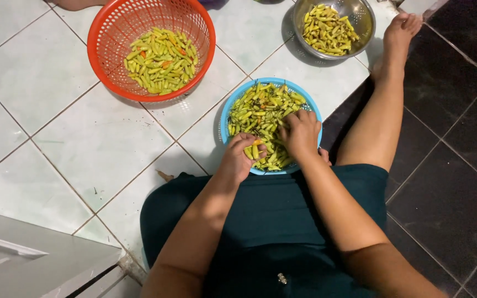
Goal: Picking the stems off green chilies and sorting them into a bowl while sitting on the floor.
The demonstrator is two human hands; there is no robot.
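A blue basket (237, 95) full of small green-yellow chillies (258, 107) sits on the tiled floor in front of my lap. My left hand (241, 157) rests on the near part of the pile with its fingers closed around a chilli (255, 150). My right hand (300, 132) is in the basket beside it, fingers curled down among the chillies; whether it grips one is hidden.
A red-orange plastic basket (111, 33) with chillies stands at the upper left. A metal colander (360, 16) with chillies is at the top right, near my outstretched foot (398, 33). White tiles lie left, dark tiles right. A grey panel (28, 259) is at bottom left.
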